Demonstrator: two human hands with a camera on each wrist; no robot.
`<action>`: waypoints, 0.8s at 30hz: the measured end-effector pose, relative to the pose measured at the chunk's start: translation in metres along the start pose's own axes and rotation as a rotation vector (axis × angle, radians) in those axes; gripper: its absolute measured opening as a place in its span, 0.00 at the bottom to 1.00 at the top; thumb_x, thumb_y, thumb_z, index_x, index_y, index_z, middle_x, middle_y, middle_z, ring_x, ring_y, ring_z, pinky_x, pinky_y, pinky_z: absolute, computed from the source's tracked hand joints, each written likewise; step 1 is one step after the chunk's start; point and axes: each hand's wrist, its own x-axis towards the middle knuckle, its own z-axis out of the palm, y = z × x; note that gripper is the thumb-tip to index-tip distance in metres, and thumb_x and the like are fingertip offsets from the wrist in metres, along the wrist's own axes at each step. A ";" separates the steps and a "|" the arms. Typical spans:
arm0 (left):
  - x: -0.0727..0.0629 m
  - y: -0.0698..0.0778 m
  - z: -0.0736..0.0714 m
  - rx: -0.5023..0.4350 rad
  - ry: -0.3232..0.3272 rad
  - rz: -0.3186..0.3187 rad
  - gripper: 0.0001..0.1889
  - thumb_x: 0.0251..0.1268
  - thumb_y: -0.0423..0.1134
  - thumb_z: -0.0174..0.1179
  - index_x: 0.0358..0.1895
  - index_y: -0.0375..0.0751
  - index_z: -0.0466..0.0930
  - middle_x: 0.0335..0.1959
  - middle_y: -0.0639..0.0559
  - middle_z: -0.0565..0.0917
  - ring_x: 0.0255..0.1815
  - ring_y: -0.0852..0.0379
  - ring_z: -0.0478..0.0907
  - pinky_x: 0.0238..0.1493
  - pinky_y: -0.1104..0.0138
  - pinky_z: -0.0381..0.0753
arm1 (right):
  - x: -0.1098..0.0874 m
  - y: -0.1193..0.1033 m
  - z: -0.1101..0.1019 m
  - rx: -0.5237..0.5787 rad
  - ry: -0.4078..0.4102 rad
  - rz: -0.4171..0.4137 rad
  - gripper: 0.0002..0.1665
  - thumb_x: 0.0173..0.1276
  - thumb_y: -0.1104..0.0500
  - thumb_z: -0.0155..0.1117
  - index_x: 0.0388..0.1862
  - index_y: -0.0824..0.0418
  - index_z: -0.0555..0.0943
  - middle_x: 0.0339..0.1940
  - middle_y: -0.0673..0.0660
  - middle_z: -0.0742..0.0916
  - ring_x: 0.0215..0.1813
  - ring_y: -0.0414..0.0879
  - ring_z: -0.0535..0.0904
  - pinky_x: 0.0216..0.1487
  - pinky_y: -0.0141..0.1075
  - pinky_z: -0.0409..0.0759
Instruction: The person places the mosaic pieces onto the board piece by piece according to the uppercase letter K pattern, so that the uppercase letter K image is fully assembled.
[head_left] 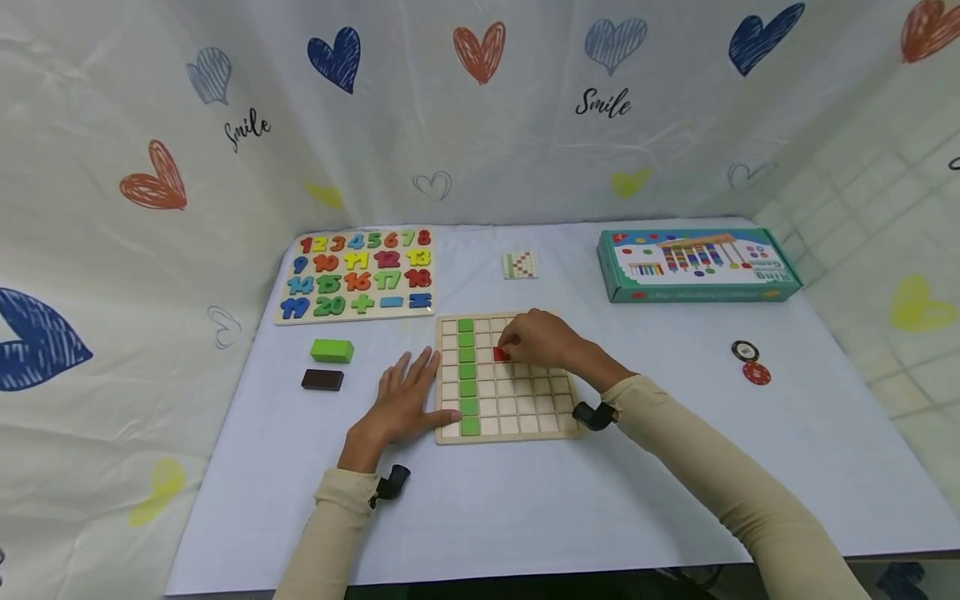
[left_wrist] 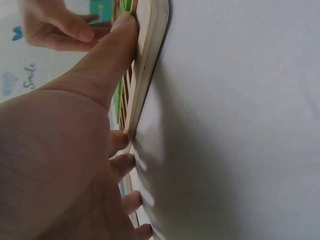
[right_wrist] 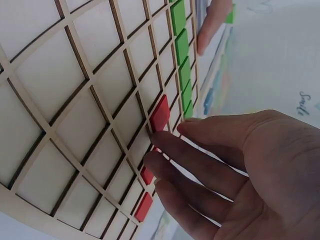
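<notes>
A wooden grid board (head_left: 528, 423) lies on the table with a column of green tiles (head_left: 468, 388). My left hand (head_left: 401, 398) is spread at the board's left edge. Its thumb (left_wrist: 112, 55) lies over the rim, and the other fingertips touch the cloth beside it. My right hand (head_left: 547, 339) is over the upper part of the grid, holding nothing visible. Its extended index and thumb tips are right at a red tile (right_wrist: 160, 114) lying in a cell. Further red tiles (right_wrist: 143, 207) show beyond the fingers; from the head view the hand hides them.
A number puzzle board (head_left: 352, 292) lies behind to the left, above a green block (head_left: 332, 351) and a dark brown block (head_left: 322, 380). A small pattern card (head_left: 521, 265) and a green game box (head_left: 701, 267) are at the back. Two round chips (head_left: 757, 373) lie right.
</notes>
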 end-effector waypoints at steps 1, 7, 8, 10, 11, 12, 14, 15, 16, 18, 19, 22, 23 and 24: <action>0.000 0.000 0.000 0.001 0.002 0.003 0.60 0.65 0.63 0.72 0.89 0.45 0.42 0.90 0.47 0.42 0.89 0.38 0.31 0.84 0.37 0.33 | -0.001 -0.002 -0.001 -0.004 -0.002 -0.002 0.11 0.76 0.61 0.68 0.51 0.61 0.93 0.49 0.55 0.93 0.49 0.48 0.88 0.50 0.44 0.87; 0.001 -0.003 0.003 0.000 0.014 0.018 0.60 0.64 0.62 0.72 0.89 0.44 0.43 0.90 0.46 0.43 0.89 0.36 0.31 0.84 0.37 0.32 | -0.008 0.001 -0.007 0.040 -0.001 0.011 0.13 0.78 0.59 0.65 0.53 0.61 0.91 0.50 0.55 0.93 0.47 0.48 0.87 0.47 0.45 0.86; 0.002 -0.004 0.004 0.004 0.013 0.017 0.60 0.65 0.63 0.72 0.89 0.44 0.43 0.90 0.46 0.43 0.89 0.37 0.31 0.84 0.37 0.32 | -0.009 0.003 -0.009 0.051 0.002 0.014 0.13 0.78 0.58 0.65 0.54 0.61 0.91 0.50 0.55 0.93 0.47 0.48 0.87 0.47 0.45 0.86; 0.003 -0.006 0.005 0.008 0.012 0.014 0.60 0.65 0.64 0.71 0.89 0.45 0.42 0.90 0.47 0.42 0.89 0.37 0.31 0.84 0.37 0.31 | -0.013 0.010 -0.013 0.066 0.009 0.019 0.14 0.80 0.57 0.64 0.55 0.61 0.91 0.51 0.55 0.93 0.49 0.49 0.88 0.48 0.47 0.86; 0.003 -0.006 0.005 0.005 0.013 0.014 0.61 0.64 0.64 0.72 0.89 0.46 0.42 0.90 0.47 0.42 0.89 0.37 0.31 0.84 0.37 0.31 | -0.015 0.014 -0.015 0.066 0.013 0.025 0.14 0.80 0.56 0.64 0.55 0.61 0.91 0.52 0.55 0.93 0.51 0.49 0.88 0.50 0.48 0.86; 0.003 -0.007 0.006 0.004 0.013 0.015 0.61 0.64 0.64 0.72 0.89 0.46 0.42 0.90 0.48 0.42 0.89 0.37 0.30 0.84 0.37 0.31 | -0.018 0.018 -0.018 0.067 0.012 0.035 0.15 0.80 0.56 0.64 0.56 0.61 0.90 0.52 0.55 0.93 0.53 0.50 0.88 0.51 0.48 0.86; 0.004 -0.008 0.006 0.004 0.013 0.016 0.61 0.64 0.64 0.71 0.89 0.46 0.41 0.90 0.48 0.41 0.89 0.38 0.30 0.84 0.38 0.31 | -0.024 0.026 -0.025 0.067 0.006 0.064 0.16 0.79 0.56 0.65 0.58 0.61 0.89 0.54 0.56 0.92 0.55 0.51 0.88 0.53 0.49 0.86; 0.004 -0.008 0.006 0.003 0.015 0.018 0.61 0.64 0.64 0.71 0.89 0.46 0.41 0.90 0.48 0.41 0.89 0.38 0.30 0.84 0.38 0.31 | -0.027 0.031 -0.029 0.062 -0.001 0.073 0.16 0.79 0.56 0.66 0.58 0.61 0.89 0.53 0.56 0.92 0.54 0.52 0.88 0.52 0.49 0.86; 0.004 -0.008 0.006 0.003 0.016 0.022 0.61 0.64 0.64 0.71 0.89 0.46 0.41 0.90 0.48 0.41 0.89 0.38 0.30 0.84 0.38 0.31 | -0.031 0.036 -0.033 0.059 -0.011 0.086 0.16 0.79 0.56 0.67 0.58 0.61 0.89 0.53 0.57 0.92 0.54 0.52 0.88 0.51 0.49 0.86; 0.004 -0.007 0.006 0.004 0.013 0.027 0.61 0.64 0.64 0.71 0.89 0.46 0.40 0.90 0.48 0.41 0.89 0.38 0.30 0.84 0.38 0.31 | -0.040 0.048 -0.039 0.029 -0.042 0.108 0.16 0.78 0.56 0.67 0.58 0.61 0.89 0.51 0.56 0.92 0.52 0.51 0.87 0.48 0.47 0.87; 0.003 -0.006 0.005 0.000 0.011 0.028 0.61 0.64 0.64 0.71 0.89 0.46 0.40 0.90 0.48 0.41 0.89 0.38 0.30 0.84 0.38 0.31 | -0.045 0.053 -0.043 0.006 -0.062 0.115 0.15 0.77 0.57 0.68 0.57 0.60 0.89 0.50 0.56 0.92 0.51 0.51 0.87 0.46 0.46 0.87; 0.001 -0.004 0.003 -0.010 0.013 0.037 0.61 0.64 0.63 0.72 0.89 0.44 0.42 0.90 0.46 0.42 0.89 0.36 0.31 0.83 0.37 0.31 | -0.059 0.069 -0.052 -0.048 -0.133 0.142 0.14 0.75 0.57 0.69 0.55 0.60 0.89 0.48 0.56 0.91 0.50 0.51 0.86 0.45 0.45 0.87; 0.001 -0.004 0.003 -0.009 0.013 0.037 0.61 0.64 0.63 0.72 0.89 0.43 0.42 0.90 0.45 0.42 0.89 0.35 0.31 0.83 0.36 0.31 | -0.064 0.074 -0.054 -0.062 -0.157 0.159 0.14 0.74 0.57 0.70 0.55 0.59 0.89 0.49 0.56 0.91 0.50 0.51 0.86 0.45 0.45 0.86; 0.000 -0.003 0.002 -0.007 0.014 0.037 0.60 0.65 0.62 0.72 0.88 0.43 0.42 0.90 0.45 0.43 0.89 0.35 0.31 0.83 0.36 0.31 | -0.069 0.078 -0.057 -0.066 -0.181 0.180 0.14 0.72 0.57 0.71 0.54 0.59 0.89 0.49 0.56 0.91 0.50 0.51 0.85 0.45 0.46 0.86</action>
